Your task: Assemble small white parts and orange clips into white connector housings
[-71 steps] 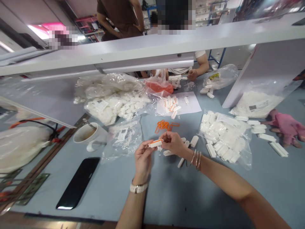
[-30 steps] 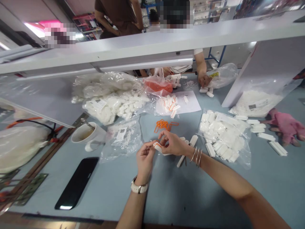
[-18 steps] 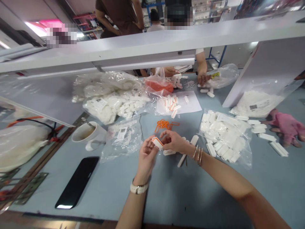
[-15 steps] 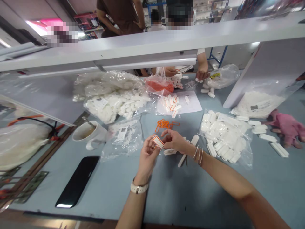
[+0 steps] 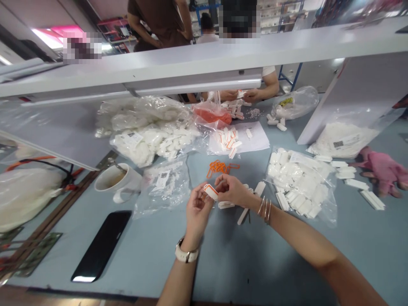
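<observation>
My left hand (image 5: 196, 211) and my right hand (image 5: 234, 191) meet over the blue-grey table (image 5: 153, 250), both pinched on one small white plastic piece with an orange frame (image 5: 211, 191). The left thumb and fingers grip its lower end, and the right fingertips press on its upper right side. Loose orange frames (image 5: 219, 167) lie in a small heap just beyond my hands. A few bare white pieces (image 5: 247, 211) rest on the table under my right wrist.
A black phone (image 5: 102, 245) and a white cup (image 5: 114, 180) sit left of my hands. Clear bags of white parts (image 5: 299, 182) lie right and behind. A pink glove (image 5: 384, 168) is far right. Another person's hands (image 5: 251, 95) work across the table, under a white shelf (image 5: 204, 59).
The white piece has been turned in my fingers from lying flat and lengthwise to tilted with its orange-framed face up. The person across drew a hand back from the right-hand bag.
</observation>
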A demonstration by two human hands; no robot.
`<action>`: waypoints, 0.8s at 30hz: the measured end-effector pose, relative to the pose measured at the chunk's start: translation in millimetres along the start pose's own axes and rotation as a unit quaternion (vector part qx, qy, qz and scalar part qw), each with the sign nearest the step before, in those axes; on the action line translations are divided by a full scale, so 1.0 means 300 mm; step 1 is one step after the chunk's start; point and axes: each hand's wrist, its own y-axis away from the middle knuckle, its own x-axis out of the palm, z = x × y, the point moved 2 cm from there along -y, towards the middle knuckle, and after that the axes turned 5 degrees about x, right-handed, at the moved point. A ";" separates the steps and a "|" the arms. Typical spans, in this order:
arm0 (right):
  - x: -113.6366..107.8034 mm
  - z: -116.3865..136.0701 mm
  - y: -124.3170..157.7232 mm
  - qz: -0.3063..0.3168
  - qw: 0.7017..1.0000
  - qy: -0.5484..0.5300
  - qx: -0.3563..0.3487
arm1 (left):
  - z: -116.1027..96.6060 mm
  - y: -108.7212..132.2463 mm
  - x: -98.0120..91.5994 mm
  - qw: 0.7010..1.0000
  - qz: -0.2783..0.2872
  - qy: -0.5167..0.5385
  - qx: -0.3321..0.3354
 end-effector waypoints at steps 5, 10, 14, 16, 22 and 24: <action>-0.097 0.023 -0.093 -0.158 0.980 -0.119 -0.037 | 0.027 -0.009 -0.011 1.000 -0.003 -0.016 -0.026; -0.240 0.127 -0.243 -0.291 0.940 -0.157 -0.077 | 0.031 -0.011 -0.005 0.998 -0.007 -0.045 -0.052; -0.295 0.194 -0.348 -0.282 0.945 -0.129 -0.099 | 0.029 -0.009 -0.005 0.997 0.000 -0.059 -0.057; -0.308 0.205 -0.386 -0.279 0.952 -0.034 -0.123 | 0.032 -0.009 -0.008 0.996 0.004 -0.062 -0.063; -0.405 0.194 -0.452 -0.351 0.912 0.143 -0.156 | 0.045 -0.011 -0.018 0.996 0.005 -0.063 -0.064; -0.475 0.214 -0.445 -0.401 0.884 0.180 -0.160 | 0.047 -0.010 -0.021 0.995 0.009 -0.078 -0.065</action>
